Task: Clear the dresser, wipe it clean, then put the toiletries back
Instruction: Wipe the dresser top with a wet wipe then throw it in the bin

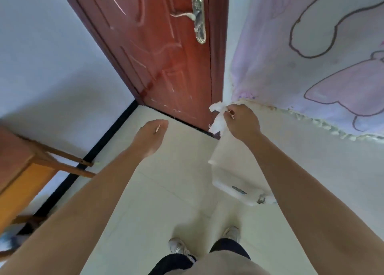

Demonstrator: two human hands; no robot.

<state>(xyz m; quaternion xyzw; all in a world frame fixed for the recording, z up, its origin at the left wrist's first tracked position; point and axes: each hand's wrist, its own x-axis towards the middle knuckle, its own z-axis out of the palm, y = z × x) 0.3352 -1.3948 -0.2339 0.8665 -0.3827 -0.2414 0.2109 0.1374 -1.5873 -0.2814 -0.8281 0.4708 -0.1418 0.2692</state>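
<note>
White crumpled paper wipe (217, 119) is pinched in the right hand (243, 121), thumb and fingertips clamped on its top while the rest dangles. It hangs over the floor (166, 191), just above a white boxy container (239, 183) standing by the bed's edge. I'd guess that's a bin, though I can't tell if its top is open.

The left hand (150, 136) is held out empty, well apart from the right. Its fingers point away from the camera, so I can't tell whether they're curled.

What could go wrong, as I see it: that's a light pinch on limp paper, so a careless release could land the wipe on the floor beside the container. It's also near the hanging bedsheet (311, 56) and could smear it. The dresser and toiletries aren't clearly in view – maybe that wooden piece (22, 170) at left – so putting them back looks not yet done.
</note>
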